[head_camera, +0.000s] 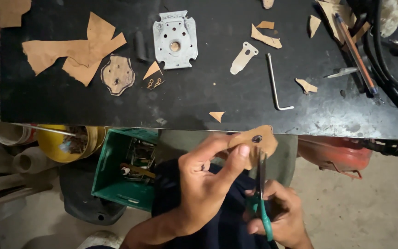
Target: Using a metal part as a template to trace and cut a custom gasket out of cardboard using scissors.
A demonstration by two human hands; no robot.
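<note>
My left hand (206,182) pinches a small tan cardboard piece (259,138) with a dark hole in it, thumb on top, just below the front edge of the black table (208,92). My right hand (279,214) grips green-handled scissors (261,184), whose blades point up into the lower edge of the cardboard piece. On the table lie a square metal plate with holes (175,39), a cut cardboard shape with holes (117,74) and large cardboard scraps (72,50).
Small cardboard offcuts, a tan tab (243,57), an L-shaped hex key (275,83), a screwdriver (355,53) and black cables (388,69) lie on the table. Below it stand a green crate (116,170), a yellow bucket (65,143) and a red container (337,154).
</note>
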